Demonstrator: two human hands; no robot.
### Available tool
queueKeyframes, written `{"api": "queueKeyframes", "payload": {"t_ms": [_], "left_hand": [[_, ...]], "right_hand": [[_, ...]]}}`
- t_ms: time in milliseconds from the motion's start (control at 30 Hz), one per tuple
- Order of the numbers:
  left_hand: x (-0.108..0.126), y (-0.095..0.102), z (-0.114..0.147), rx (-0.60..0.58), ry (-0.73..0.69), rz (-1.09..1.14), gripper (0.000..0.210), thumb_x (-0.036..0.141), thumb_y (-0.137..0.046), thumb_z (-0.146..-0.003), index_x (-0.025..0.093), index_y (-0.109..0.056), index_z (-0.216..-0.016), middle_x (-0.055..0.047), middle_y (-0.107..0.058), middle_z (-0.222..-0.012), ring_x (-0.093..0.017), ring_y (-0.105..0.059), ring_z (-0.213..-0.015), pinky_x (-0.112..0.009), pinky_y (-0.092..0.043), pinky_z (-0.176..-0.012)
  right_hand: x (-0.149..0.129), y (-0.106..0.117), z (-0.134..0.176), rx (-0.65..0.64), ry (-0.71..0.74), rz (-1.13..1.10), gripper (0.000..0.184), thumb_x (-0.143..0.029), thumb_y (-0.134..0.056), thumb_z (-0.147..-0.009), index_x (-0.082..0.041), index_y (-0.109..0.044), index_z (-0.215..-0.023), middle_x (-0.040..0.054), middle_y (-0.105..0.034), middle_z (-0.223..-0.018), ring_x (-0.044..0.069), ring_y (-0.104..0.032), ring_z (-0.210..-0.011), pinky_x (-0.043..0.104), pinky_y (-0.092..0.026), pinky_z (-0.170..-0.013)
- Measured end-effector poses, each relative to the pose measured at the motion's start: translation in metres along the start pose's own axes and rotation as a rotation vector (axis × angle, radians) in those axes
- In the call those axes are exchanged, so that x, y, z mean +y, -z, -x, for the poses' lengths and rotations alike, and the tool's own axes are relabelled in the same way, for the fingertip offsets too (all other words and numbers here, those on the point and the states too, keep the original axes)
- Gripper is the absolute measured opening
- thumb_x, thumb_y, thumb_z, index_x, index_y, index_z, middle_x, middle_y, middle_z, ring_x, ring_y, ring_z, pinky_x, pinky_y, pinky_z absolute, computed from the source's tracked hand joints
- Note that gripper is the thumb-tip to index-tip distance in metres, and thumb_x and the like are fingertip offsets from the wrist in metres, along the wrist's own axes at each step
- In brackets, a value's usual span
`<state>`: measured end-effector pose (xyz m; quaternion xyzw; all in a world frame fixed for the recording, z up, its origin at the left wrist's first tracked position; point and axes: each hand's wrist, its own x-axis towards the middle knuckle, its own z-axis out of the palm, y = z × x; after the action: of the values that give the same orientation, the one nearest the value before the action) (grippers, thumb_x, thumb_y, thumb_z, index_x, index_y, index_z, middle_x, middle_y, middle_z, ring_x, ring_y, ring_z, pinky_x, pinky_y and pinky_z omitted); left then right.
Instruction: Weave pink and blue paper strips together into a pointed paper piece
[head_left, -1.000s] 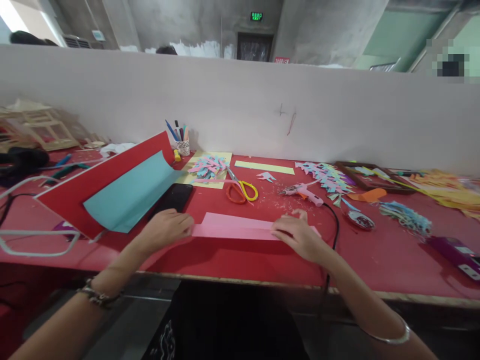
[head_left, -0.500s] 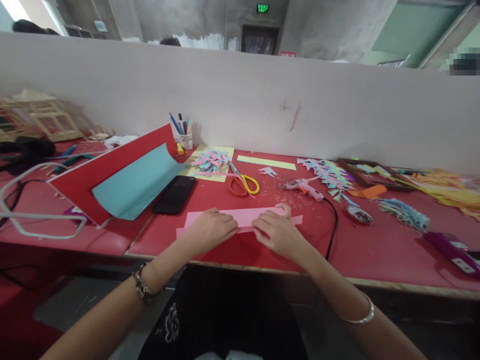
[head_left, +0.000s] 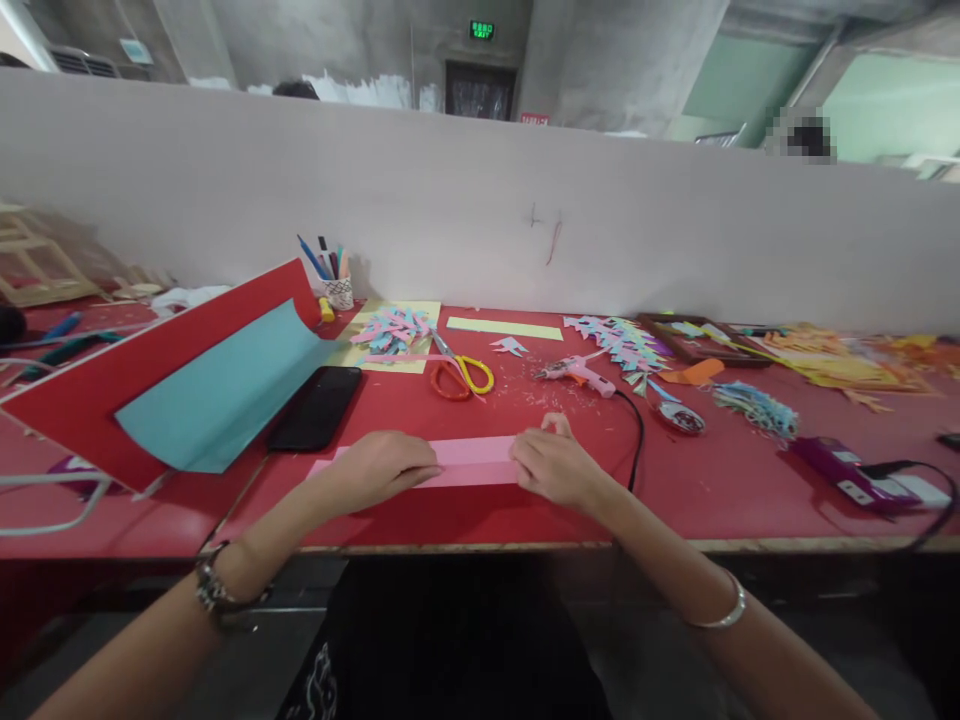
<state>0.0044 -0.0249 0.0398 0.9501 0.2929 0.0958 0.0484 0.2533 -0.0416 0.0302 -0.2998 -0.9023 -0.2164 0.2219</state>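
Observation:
A strip of pink paper [head_left: 474, 462] with a crease along its length lies low over the red table, gripped at both ends. My left hand [head_left: 381, 470] is closed on its left part, thumb and fingers pinched together at the edge. On the right part, my right hand [head_left: 559, 465] pinches the paper with curled fingers. Beyond the hands lie scissors [head_left: 461, 375] with one yellow and one red-orange handle, and a pink glue gun [head_left: 576, 372] with a black cord. A black phone [head_left: 316, 408] is left of my left hand.
A red board with blue paper [head_left: 225, 385] leans at left. Cut paper pieces [head_left: 394, 330] lie on a yellow sheet near a pen cup [head_left: 337, 290]. A white partition [head_left: 450, 200] stands behind. At right are a spoon [head_left: 681, 416] and a purple device [head_left: 844, 472].
My hands have moved apart along the pink paper, showing more of its middle. The view has shifted to the right. The tools on the table stay put.

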Motion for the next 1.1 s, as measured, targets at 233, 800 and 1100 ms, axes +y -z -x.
{"api": "queueKeyframes", "payload": {"t_ms": [233,800,1100], "left_hand": [[-0.017,0.019,0.014,0.053,0.143,0.043,0.048,0.043,-0.022,-0.087,0.017,-0.051,-0.059,-0.002,-0.057,-0.058,-0.012,-0.05,-0.055,-0.021,-0.034,-0.054],[0.009,0.022,-0.007,0.123,0.127,-0.189,0.036,0.042,-0.042,-0.082,0.019,-0.057,-0.105,-0.008,-0.064,-0.1,-0.02,-0.058,-0.089,-0.031,-0.043,-0.078],[0.034,0.046,-0.016,0.034,0.079,-0.338,0.025,0.021,-0.037,-0.086,0.018,-0.062,-0.083,-0.003,-0.068,-0.076,-0.016,-0.061,-0.066,-0.026,-0.04,-0.058]], "right_hand": [[0.035,0.018,0.028,0.018,-0.229,0.163,0.021,-0.007,-0.034,-0.073,-0.018,-0.046,-0.06,-0.0025,-0.052,-0.052,0.012,-0.043,-0.053,0.03,-0.021,-0.072],[-0.007,0.021,-0.031,-0.374,-0.136,-0.011,0.018,-0.018,-0.043,-0.086,-0.017,-0.06,-0.082,0.0015,-0.065,-0.076,0.013,-0.056,-0.066,0.026,-0.034,-0.066],[-0.009,0.038,-0.054,-0.27,-0.081,-0.111,0.019,-0.02,-0.042,-0.082,-0.016,-0.057,-0.071,0.0016,-0.062,-0.064,0.012,-0.051,-0.059,0.026,-0.032,-0.066]]}}
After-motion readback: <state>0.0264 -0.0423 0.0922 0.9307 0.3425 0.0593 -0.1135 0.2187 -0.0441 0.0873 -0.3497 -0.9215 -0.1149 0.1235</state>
